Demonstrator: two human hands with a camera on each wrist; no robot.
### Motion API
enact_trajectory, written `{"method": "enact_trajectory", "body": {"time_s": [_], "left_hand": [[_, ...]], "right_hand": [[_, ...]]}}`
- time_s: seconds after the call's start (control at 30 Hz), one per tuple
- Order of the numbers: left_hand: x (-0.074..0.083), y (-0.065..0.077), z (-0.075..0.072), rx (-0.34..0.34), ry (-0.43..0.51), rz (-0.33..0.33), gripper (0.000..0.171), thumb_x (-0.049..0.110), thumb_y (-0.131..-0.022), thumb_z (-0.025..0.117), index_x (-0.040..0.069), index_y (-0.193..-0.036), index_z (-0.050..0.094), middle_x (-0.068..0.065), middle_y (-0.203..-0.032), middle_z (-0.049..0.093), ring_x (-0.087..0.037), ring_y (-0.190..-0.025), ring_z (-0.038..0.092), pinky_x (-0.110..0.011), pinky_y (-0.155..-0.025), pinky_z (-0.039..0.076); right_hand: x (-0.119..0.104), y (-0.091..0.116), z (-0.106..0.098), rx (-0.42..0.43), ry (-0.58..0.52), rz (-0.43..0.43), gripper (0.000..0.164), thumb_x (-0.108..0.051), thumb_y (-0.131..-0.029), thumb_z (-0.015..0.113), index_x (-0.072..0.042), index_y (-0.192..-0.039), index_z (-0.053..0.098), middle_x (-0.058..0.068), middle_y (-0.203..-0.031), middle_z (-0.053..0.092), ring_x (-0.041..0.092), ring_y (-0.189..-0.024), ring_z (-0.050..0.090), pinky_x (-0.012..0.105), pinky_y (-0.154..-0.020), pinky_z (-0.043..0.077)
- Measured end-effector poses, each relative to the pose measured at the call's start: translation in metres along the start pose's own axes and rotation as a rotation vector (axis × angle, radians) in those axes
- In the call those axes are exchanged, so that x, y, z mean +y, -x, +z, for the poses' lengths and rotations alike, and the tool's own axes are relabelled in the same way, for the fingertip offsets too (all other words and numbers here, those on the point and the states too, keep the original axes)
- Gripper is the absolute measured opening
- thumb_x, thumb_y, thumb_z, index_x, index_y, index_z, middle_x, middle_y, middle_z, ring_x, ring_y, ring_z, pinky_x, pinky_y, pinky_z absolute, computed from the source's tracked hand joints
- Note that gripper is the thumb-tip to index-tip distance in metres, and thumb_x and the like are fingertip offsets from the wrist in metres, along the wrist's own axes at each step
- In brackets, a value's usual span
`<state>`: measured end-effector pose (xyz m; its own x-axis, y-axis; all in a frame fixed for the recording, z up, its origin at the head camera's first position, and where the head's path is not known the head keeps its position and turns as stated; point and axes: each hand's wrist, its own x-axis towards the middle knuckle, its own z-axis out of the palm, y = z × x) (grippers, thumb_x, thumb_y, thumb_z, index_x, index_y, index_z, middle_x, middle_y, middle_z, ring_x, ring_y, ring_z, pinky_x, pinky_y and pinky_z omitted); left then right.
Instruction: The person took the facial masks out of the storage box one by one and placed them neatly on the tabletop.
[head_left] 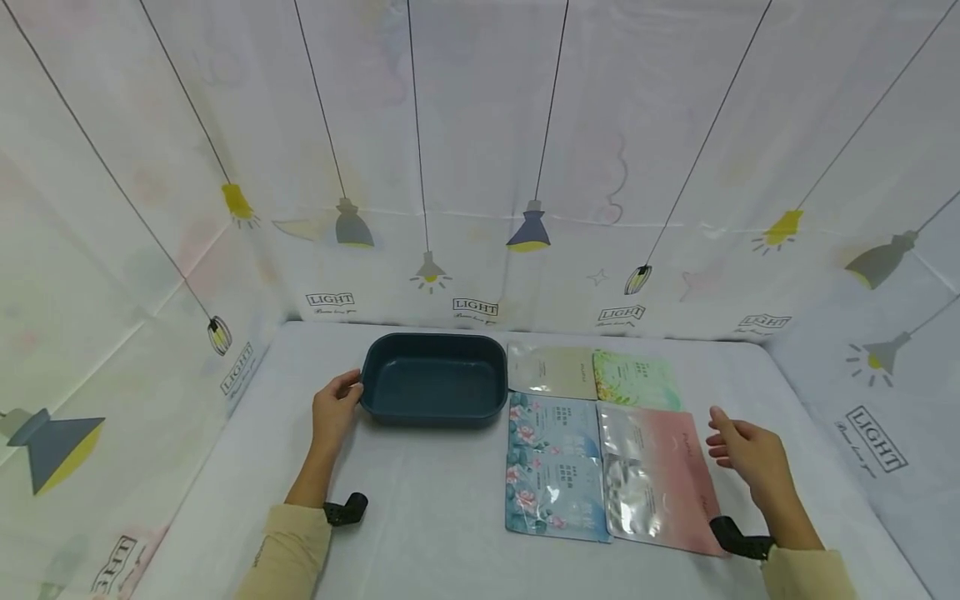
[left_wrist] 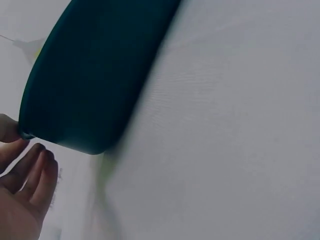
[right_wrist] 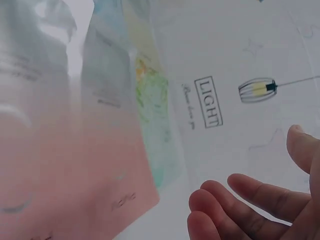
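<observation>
My left hand (head_left: 334, 412) pinches the left end of a dark teal rectangular basin (head_left: 433, 414) between thumb and forefinger, its other fingers loosely bent below the rim. The same basin (left_wrist: 95, 75) fills the upper left of the left wrist view. Over on the right, my right hand (head_left: 750, 454) hovers beside the pink sheet mask packets (head_left: 675, 467), holding nothing, fingers loosely curved. Left of those lie two blue floral packets (head_left: 555, 475). Behind them are a beige packet (head_left: 555, 372) and a green packet (head_left: 637, 379). In the right wrist view, the fingers stay apart from the pink packet (right_wrist: 75, 170).
A white cloth covers the table (head_left: 435, 517). White curtains (head_left: 480, 125) printed with hanging lamps stand behind the table and along both sides. The packets lie flat, edge to edge, right of the basin.
</observation>
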<state>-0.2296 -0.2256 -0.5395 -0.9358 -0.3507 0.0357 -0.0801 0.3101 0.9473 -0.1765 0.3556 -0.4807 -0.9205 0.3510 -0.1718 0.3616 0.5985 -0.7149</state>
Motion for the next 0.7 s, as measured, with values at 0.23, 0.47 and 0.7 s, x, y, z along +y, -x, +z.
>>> {"method": "enact_trajectory", "body": {"time_s": [0.23, 0.47, 0.7], "left_hand": [[0.014, -0.006, -0.005, 0.017, -0.11, 0.058, 0.034, 0.016, -0.096, 0.056, 0.004, -0.127, 0.063, -0.018, -0.127, 0.064, -0.032, -0.114, 0.06, -0.044, -0.098, 0.048], [0.032, -0.009, -0.005, 0.032, -0.194, 0.128, 0.034, 0.02, -0.098, 0.056, 0.004, -0.127, 0.062, -0.019, -0.13, 0.061, -0.033, -0.121, 0.055, -0.048, -0.107, 0.042], [0.051, -0.013, -0.002, 0.098, -0.235, 0.237, 0.034, 0.024, -0.098, 0.056, 0.005, -0.125, 0.064, -0.016, -0.132, 0.061, -0.033, -0.13, 0.051, -0.052, -0.11, 0.038]], "right_hand": [[-0.049, -0.015, 0.012, -0.006, 0.071, -0.167, 0.083, -0.064, -0.097, 0.034, 0.009, -0.132, 0.052, 0.03, -0.117, 0.063, 0.037, -0.095, 0.065, 0.038, -0.071, 0.057], [-0.079, -0.022, 0.025, -0.018, 0.196, -0.296, 0.08, -0.063, -0.098, 0.035, 0.007, -0.134, 0.051, 0.032, -0.125, 0.058, 0.046, -0.112, 0.057, 0.057, -0.087, 0.049], [-0.104, -0.023, 0.053, -0.004, 0.284, -0.422, 0.072, -0.052, -0.099, 0.045, 0.008, -0.139, 0.044, 0.034, -0.134, 0.048, 0.05, -0.12, 0.048, 0.062, -0.097, 0.043]]}}
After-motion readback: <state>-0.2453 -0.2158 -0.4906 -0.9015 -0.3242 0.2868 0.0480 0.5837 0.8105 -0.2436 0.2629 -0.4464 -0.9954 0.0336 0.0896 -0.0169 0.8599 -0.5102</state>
